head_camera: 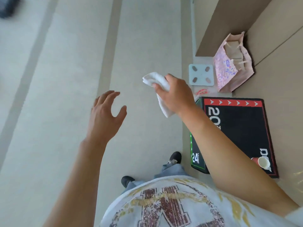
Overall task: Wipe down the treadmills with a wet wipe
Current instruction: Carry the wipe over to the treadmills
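Two hands held out over the floor, no treadmill in view.

Left of the wet wipe (159, 90), the left hand (106, 115) hangs spread and relaxed, holding nothing; the right hand (176, 94) grips the wipe in curled fingers. White, crumpled, one tail drooping below the fist, it looks clean. Refolding to a flat pad would likely wipe better. Right of the wipe lie a scale (201, 74), a pink bag (229, 69) and a black mat (242, 128).

Pale grey floor (68, 95) with darker stripes, tan wall panels (270, 38), black mat (242, 128) alongside.
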`<state>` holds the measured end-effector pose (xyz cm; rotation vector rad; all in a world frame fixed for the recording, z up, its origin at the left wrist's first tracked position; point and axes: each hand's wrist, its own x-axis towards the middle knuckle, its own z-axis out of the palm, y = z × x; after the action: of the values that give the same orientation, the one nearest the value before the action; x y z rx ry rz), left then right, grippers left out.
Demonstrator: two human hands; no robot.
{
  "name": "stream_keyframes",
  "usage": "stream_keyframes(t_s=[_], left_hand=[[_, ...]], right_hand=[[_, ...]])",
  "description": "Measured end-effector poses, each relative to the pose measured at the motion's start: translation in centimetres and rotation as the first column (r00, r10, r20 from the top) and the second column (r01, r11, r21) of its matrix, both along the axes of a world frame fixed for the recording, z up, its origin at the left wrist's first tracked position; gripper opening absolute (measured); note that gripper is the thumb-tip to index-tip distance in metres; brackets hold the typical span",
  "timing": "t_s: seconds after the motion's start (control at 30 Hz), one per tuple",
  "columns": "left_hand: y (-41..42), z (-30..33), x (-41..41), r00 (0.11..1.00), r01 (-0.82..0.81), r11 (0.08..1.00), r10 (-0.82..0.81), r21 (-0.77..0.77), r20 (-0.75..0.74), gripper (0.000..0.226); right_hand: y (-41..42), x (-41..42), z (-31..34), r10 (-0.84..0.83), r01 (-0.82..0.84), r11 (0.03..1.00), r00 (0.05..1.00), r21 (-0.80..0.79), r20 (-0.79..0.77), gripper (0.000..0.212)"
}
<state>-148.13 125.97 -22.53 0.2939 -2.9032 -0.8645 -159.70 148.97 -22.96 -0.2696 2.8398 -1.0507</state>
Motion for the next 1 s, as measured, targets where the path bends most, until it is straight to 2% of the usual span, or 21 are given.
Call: stream_keyframes(t_s=[0.27, 0.43, 0.77, 1.0], left_hand=[[-15.0, 1.6, 11.4, 0.974, -0.227, 0.974, 0.226, -0.003, -0.033, 0.052], [-24.3, 3.1, 18.9, 0.923, -0.379, 0.925, 0.376, -0.018, -0.075, 0.052], [-35.1, 4.6, 32.8, 0.722, -0.686, 0.727, 0.683, 0.012, -0.113, 0.051], [-39.3, 4.3, 36.0, 0.595, -0.802, 0.597, 0.798, -0.007, -0.094, 0.051]], right_hand=[[-18.1, 9.6, 1.2, 0.245, -0.244, 0.969, 0.969, -0.041, 0.011, 0.043], [-29.5, 14.5, 2.8, 0.38, -0.381, 0.921, 0.924, -0.083, -0.032, 0.041], [-46.9, 23.1, 4.1, 0.667, -0.675, 0.734, 0.737, -0.076, -0.109, 0.042], [-55.1, 24.4, 4.0, 0.796, -0.808, 0.584, 0.588, -0.072, -0.142, 0.043]])
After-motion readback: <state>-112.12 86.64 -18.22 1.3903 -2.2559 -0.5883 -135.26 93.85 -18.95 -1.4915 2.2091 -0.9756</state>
